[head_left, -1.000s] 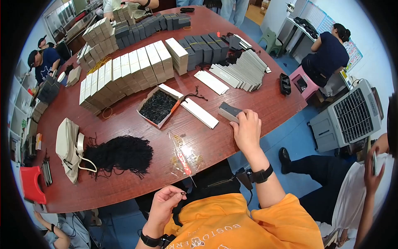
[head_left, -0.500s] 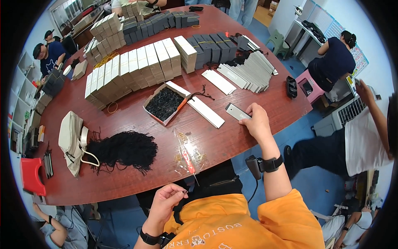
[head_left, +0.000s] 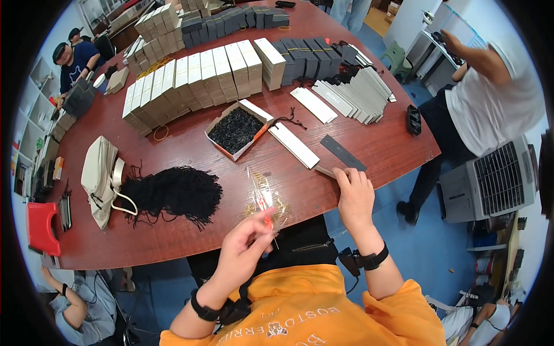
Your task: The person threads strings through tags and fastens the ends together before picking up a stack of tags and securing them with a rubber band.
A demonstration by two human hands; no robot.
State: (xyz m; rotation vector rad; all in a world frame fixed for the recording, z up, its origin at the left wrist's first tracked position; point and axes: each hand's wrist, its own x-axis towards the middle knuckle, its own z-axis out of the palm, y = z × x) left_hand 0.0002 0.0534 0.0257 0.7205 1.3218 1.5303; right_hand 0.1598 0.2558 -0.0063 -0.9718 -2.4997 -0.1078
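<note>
Right hand (head_left: 356, 197) pinched a slim tag (head_left: 325, 172) by its right end, apparently keeping the rest clear; whether left hand (head_left: 248, 245) gripped anything was indeterminable.

Before me: one tabletop (head_left: 179, 151), reddish-brown, wood-grained, glossy. Directly on it: white stacks (head_left: 219, 72), in a row; grey stacks (head_left: 303, 62); pale strips (head_left: 360, 95), fanned; dark strip (head_left: 343, 153), flat, to my right; open box (head_left: 252, 142); black cords (head_left: 173, 192), heaped; cream bag (head_left: 98, 179); rubber band (head_left: 161, 133); clear plastic (head_left: 258, 181); black case (head_left: 414, 119).
</note>
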